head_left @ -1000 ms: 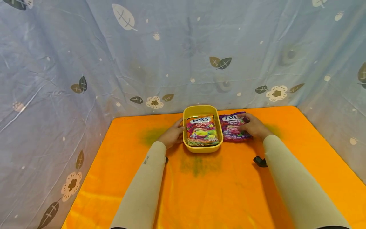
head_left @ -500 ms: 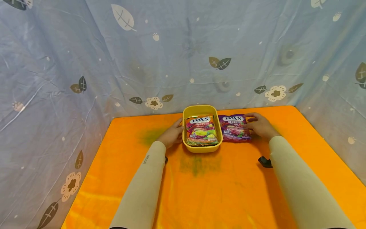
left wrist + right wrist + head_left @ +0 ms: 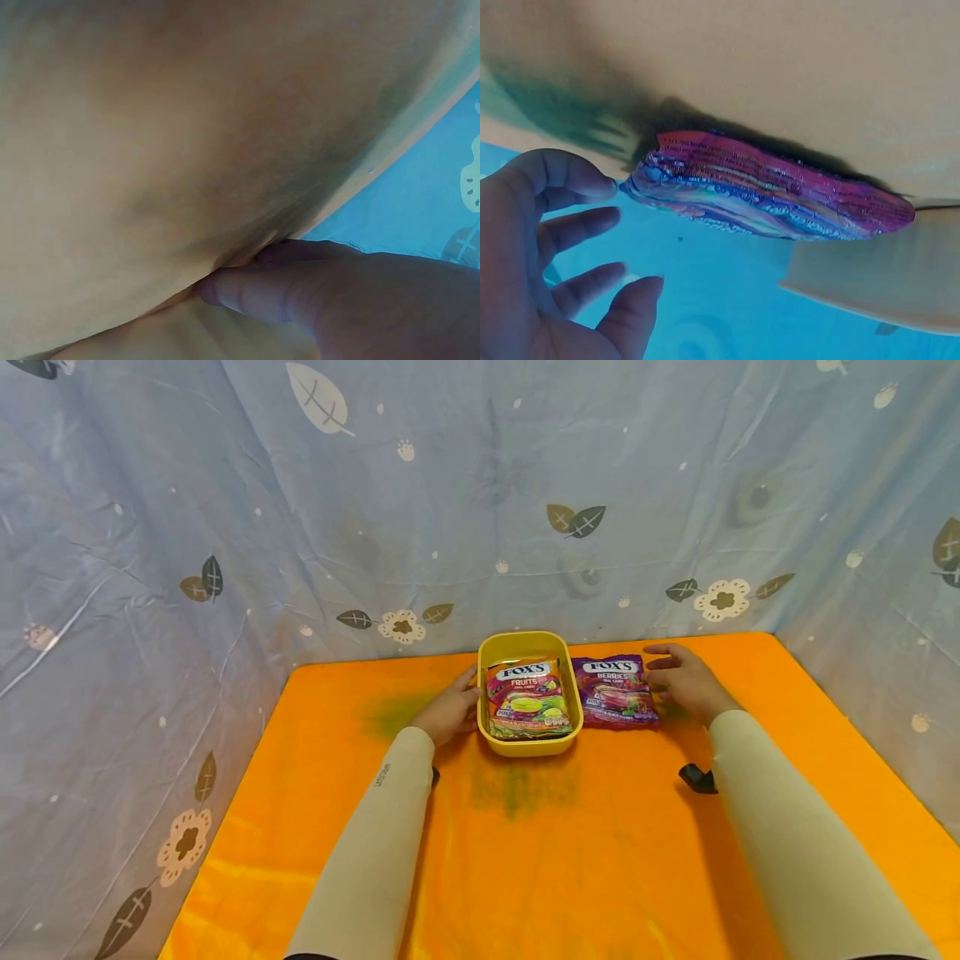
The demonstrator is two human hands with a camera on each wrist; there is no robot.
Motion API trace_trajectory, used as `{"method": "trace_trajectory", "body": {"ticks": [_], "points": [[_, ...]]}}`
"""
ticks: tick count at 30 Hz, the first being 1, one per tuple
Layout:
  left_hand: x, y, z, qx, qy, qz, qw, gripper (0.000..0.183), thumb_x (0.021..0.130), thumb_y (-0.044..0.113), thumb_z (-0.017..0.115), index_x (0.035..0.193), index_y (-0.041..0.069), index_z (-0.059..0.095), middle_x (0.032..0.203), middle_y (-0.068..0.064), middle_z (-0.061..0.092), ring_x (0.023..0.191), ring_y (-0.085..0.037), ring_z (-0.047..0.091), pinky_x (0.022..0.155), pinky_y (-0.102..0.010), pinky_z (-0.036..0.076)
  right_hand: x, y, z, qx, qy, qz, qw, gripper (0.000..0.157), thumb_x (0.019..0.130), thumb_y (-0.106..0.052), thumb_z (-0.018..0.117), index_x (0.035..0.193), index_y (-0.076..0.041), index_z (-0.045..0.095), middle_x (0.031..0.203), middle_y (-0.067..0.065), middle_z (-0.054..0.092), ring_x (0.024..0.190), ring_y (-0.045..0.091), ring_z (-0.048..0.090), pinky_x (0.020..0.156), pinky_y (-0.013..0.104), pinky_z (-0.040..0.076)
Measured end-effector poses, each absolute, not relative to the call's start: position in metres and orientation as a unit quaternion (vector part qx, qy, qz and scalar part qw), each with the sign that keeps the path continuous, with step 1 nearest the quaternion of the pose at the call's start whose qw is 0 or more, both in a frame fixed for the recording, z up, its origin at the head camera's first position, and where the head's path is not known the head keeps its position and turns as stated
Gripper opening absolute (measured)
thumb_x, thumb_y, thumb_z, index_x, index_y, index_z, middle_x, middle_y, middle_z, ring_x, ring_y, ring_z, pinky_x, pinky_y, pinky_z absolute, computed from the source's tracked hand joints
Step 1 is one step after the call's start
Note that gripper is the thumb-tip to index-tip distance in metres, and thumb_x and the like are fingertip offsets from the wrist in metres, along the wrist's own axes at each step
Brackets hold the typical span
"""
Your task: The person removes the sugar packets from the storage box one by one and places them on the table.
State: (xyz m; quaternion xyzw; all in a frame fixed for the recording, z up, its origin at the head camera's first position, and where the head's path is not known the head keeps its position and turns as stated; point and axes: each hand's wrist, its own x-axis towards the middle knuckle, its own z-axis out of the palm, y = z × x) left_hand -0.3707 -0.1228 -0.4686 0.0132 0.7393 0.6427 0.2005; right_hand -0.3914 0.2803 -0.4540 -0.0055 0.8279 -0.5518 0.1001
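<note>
A yellow rectangular container (image 3: 529,748) stands near the back of the table, holding an orange and purple "Fox's Fruits" candy bag (image 3: 527,702). My left hand (image 3: 447,710) rests against the container's left side, its fingers partly hidden there; the left wrist view shows that hand's fingers (image 3: 255,289) at a pale wall. Flat against the container's right side lies a purple "Fox's Berries" candy bag (image 3: 615,693), also seen from its edge in the right wrist view. My right hand (image 3: 688,683) is just right of this bag, fingers spread and loosely bent, with nothing between thumb and fingers.
An orange cloth covers the table (image 3: 540,860), with greenish stains in places. A pale blue patterned curtain (image 3: 480,510) rises directly behind the table and along both sides. A dark strap piece (image 3: 697,778) hangs under the right wrist.
My right hand has let go of the Berries candy bag and moved right, off its top to its right edge. The bag now lies flat. The left hand and container stay in place.
</note>
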Motion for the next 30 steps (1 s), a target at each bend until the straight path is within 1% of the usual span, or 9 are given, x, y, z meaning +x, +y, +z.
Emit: {"method": "trace_trajectory", "body": {"ticks": [9, 13, 16, 21, 24, 30], "points": [[-0.369, -0.124, -0.468, 0.011, 0.738, 0.643, 0.205, 0.055, 0.104, 0.028, 0.038, 0.153, 0.037, 0.016, 0.144, -0.003, 0.040, 0.115, -0.022, 0.054, 0.087, -0.039, 0.049, -0.392, 0.275, -0.445, -0.019, 0.787, -0.609, 0.097, 0.062, 0.096, -0.029, 0.060, 0.150, -0.019, 0.030, 0.140, 0.018, 0.038, 0.119, 0.039, 0.046, 0.100, 0.051, 0.037], [-0.370, -0.124, -0.468, 0.006, 0.734, 0.647, 0.206, 0.055, 0.104, 0.028, 0.039, 0.153, 0.037, 0.016, 0.138, -0.004, 0.045, 0.113, -0.022, 0.055, 0.086, -0.038, 0.050, -0.391, 0.270, -0.440, -0.029, 0.767, -0.631, 0.110, 0.065, 0.094, -0.035, 0.061, 0.150, -0.023, 0.029, 0.142, 0.016, 0.038, 0.122, 0.039, 0.045, 0.101, 0.052, 0.034], [-0.370, -0.123, -0.468, 0.006, 0.733, 0.648, 0.206, 0.055, 0.104, 0.028, 0.039, 0.153, 0.037, 0.017, 0.135, -0.005, 0.048, 0.113, -0.023, 0.055, 0.085, -0.039, 0.050, -0.389, 0.264, -0.432, -0.037, 0.754, -0.644, 0.122, 0.069, 0.091, -0.041, 0.063, 0.149, -0.027, 0.030, 0.144, 0.015, 0.036, 0.124, 0.039, 0.044, 0.102, 0.052, 0.033], [-0.370, -0.124, -0.469, 0.007, 0.732, 0.649, 0.208, 0.055, 0.104, 0.028, 0.040, 0.153, 0.037, 0.017, 0.135, -0.004, 0.049, 0.113, -0.022, 0.056, 0.085, -0.038, 0.050, -0.384, 0.251, -0.423, -0.055, 0.717, -0.679, 0.146, 0.070, 0.093, -0.035, 0.063, 0.151, -0.023, 0.026, 0.144, 0.019, 0.036, 0.127, 0.043, 0.040, 0.102, 0.054, 0.032], [-0.370, -0.125, -0.470, 0.006, 0.731, 0.649, 0.211, 0.056, 0.104, 0.029, 0.040, 0.153, 0.037, 0.017, 0.135, -0.003, 0.049, 0.113, -0.021, 0.056, 0.086, -0.038, 0.050, -0.388, 0.246, -0.427, -0.060, 0.697, -0.697, 0.154, 0.069, 0.093, -0.033, 0.063, 0.151, -0.024, 0.026, 0.143, 0.020, 0.038, 0.127, 0.043, 0.040, 0.101, 0.053, 0.033], [-0.370, -0.124, -0.470, 0.007, 0.725, 0.655, 0.212, 0.056, 0.104, 0.028, 0.040, 0.153, 0.038, 0.016, 0.137, -0.005, 0.047, 0.114, -0.021, 0.055, 0.086, -0.039, 0.049, -0.392, 0.236, -0.429, -0.061, 0.657, -0.732, 0.171, 0.073, 0.090, -0.033, 0.067, 0.150, -0.026, 0.027, 0.140, 0.019, 0.041, 0.126, 0.047, 0.039, 0.099, 0.053, 0.035]]}}
